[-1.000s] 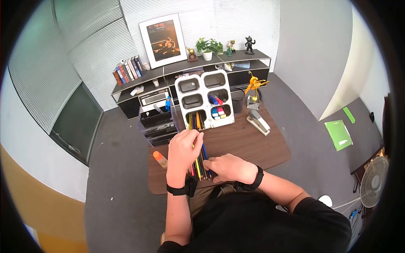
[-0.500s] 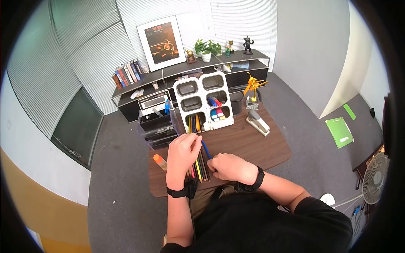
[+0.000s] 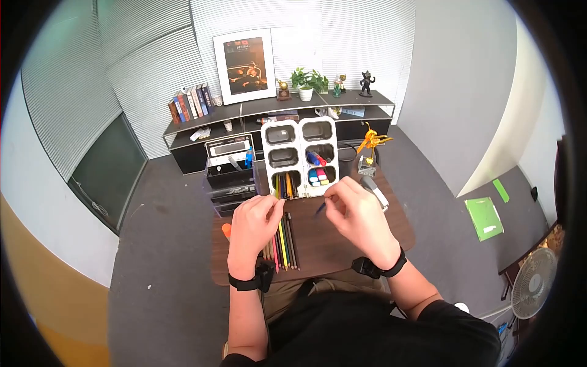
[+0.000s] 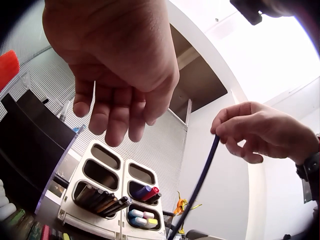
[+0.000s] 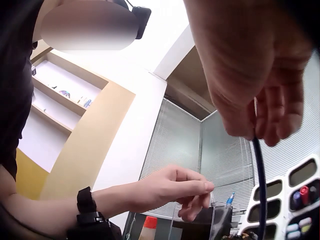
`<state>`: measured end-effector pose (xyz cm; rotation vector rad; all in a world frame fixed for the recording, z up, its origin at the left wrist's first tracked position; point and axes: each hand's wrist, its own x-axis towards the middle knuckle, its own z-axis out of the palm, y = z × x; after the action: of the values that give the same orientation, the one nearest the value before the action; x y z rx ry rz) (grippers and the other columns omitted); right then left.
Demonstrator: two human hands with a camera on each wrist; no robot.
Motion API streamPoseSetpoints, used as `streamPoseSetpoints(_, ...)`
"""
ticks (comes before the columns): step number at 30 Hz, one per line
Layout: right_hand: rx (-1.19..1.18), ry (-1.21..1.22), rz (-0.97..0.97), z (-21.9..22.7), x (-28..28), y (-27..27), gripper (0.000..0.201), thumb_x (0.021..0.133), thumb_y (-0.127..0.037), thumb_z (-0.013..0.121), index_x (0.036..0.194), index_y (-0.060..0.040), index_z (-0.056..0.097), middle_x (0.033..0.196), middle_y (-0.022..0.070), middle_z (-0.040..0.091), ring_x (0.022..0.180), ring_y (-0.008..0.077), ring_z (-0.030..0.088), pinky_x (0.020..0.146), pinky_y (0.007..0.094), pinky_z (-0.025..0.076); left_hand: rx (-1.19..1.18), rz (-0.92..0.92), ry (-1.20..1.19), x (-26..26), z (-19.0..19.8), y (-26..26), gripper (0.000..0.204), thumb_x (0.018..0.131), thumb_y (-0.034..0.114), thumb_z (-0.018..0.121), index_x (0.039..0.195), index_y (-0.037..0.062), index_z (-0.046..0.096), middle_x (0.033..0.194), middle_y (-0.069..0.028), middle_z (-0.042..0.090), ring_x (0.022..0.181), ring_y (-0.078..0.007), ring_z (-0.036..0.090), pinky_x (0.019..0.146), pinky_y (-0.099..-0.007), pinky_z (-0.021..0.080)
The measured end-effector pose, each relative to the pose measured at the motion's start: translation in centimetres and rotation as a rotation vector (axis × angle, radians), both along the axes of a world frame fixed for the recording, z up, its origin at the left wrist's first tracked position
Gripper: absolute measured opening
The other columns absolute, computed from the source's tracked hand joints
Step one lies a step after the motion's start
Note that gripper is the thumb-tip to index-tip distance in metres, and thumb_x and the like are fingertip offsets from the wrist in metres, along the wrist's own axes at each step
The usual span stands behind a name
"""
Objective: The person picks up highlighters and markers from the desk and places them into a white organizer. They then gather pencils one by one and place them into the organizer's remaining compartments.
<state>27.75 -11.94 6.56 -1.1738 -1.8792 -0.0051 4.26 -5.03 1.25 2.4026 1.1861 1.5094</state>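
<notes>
My right hand [image 3: 361, 220] is raised over the right part of the table and pinches a dark blue pencil [image 4: 200, 182] near its upper end, so that it hangs slanting down. To the left, my left hand [image 3: 251, 229] hovers over the pencils with loosely bent fingers [image 4: 118, 122] and nothing in them. Several coloured pencils [image 3: 288, 244] lie side by side on the table, partly covered by that hand. Beyond both hands stands a white organizer [image 3: 300, 150] with six compartments. Its lower left compartment holds pencils [image 3: 286, 185]; the right ones hold markers [image 3: 317, 159] and highlighters [image 3: 318, 177].
A black drawer box [image 3: 231, 183] stands left of the organizer. An orange-capped glue bottle [image 3: 226, 230] is beside my left hand. Behind my right hand are a grey stapler [image 3: 376, 192] and a golden figurine [image 3: 370, 144]. The wooden table [image 3: 330, 251] has rounded corners.
My right hand has lifted off the table and moved up and forward with the blue pencil. My left hand stays over the pencils, slightly further left in view.
</notes>
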Motion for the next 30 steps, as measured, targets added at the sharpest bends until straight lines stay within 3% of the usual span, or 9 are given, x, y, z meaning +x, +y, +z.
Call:
streamPoseSetpoints(1,0.053,0.049,0.014,0.2,-0.2,0.0,0.015,0.092,0.001,0.077,0.104,-0.0031,0.068,0.098,0.0113,0.068,0.074,0.0299,0.073,0.064,0.0393,0.058,0.004,0.0,-0.004,-0.1,0.0,0.0,0.021,0.099,0.012,0.076,0.083,0.0,0.069,0.067,-0.0114,0.059,0.057,-0.0256,0.058,0.056,-0.0399,0.044)
streamPoseSetpoints(4,0.144,0.045,0.048,0.2,-0.4,0.7,0.016,0.093,0.002,0.077,0.107,-0.0024,0.069,0.098,0.0103,0.068,0.074,0.0276,0.073,0.063,0.0365,0.058,0.012,-0.007,-0.016,-0.4,0.2,0.0,0.024,0.099,0.013,0.076,0.081,0.0,0.067,0.067,-0.012,0.059,0.059,-0.028,0.059,0.057,-0.0419,0.044)
streamPoseSetpoints(8,0.241,-0.052,0.088,-2.0,-1.3,3.6,0.016,0.094,-0.001,0.078,0.106,-0.004,0.07,0.096,0.0103,0.064,0.073,0.03,0.071,0.062,0.0393,0.058,0.028,0.002,-0.017,-0.5,0.4,0.0,0.026,0.099,0.014,0.076,0.079,-0.0001,0.065,0.066,-0.0125,0.059,0.061,-0.0304,0.06,0.058,-0.0437,0.045)
streamPoseSetpoints(12,0.182,-0.144,0.092,-4.1,-2.3,6.3,0.011,0.098,-0.007,0.075,0.107,-0.004,0.068,0.099,0.0127,0.064,0.081,0.0364,0.071,0.069,0.0459,0.059,0.029,0.0,-0.042,-0.7,0.7,-0.1,0.027,0.099,0.015,0.075,0.079,0.0003,0.064,0.067,-0.0127,0.061,0.063,-0.0319,0.062,0.06,-0.0446,0.047)
streamPoseSetpoints(14,0.168,-0.17,0.102,-4.9,-2.7,7.4,0.011,0.099,-0.007,0.074,0.106,-0.0032,0.067,0.1,0.0134,0.064,0.082,0.0378,0.071,0.07,0.0473,0.058,-0.004,0.014,-0.01,-0.8,0.8,-0.3,0.028,0.099,0.017,0.075,0.079,0.0015,0.063,0.072,-0.0147,0.066,0.072,-0.0371,0.068,0.067,-0.0489,0.053)
streamPoseSetpoints(18,0.068,-0.166,0.121,-5.9,-3.4,8.2,0.011,0.101,-0.009,0.071,0.105,-0.0012,0.065,0.102,0.0152,0.064,0.084,0.0409,0.071,0.073,0.0501,0.058,0.055,0.006,-0.033,-0.8,0.5,0.0,0.029,0.099,0.016,0.075,0.079,0.0003,0.062,0.068,-0.0137,0.06,0.064,-0.0339,0.063,0.061,-0.0461,0.048)
streamPoseSetpoints(24,0.032,-0.202,0.049,-7.0,-3.4,9.4,0.019,0.101,-0.01,0.071,0.118,-0.0008,0.07,0.107,0.015,0.068,0.089,0.0402,0.073,0.075,0.0499,0.059,0.025,0.012,-0.032,-0.7,0.4,-0.1,0.031,0.099,0.016,0.075,0.077,-0.0002,0.06,0.067,-0.0142,0.059,0.064,-0.0348,0.062,0.061,-0.0461,0.048)
streamPoseSetpoints(30,0.002,-0.201,0.04,-6.6,-2.6,7.4,0.016,0.1,-0.01,0.072,0.114,-0.0025,0.074,0.11,0.014,0.07,0.09,0.0392,0.074,0.075,0.0493,0.06,0.014,0.014,-0.03,-0.7,0.4,0.1,0.03,0.1,0.016,0.074,0.078,-0.0005,0.062,0.067,-0.0143,0.06,0.064,-0.035,0.063,0.061,-0.046,0.048)
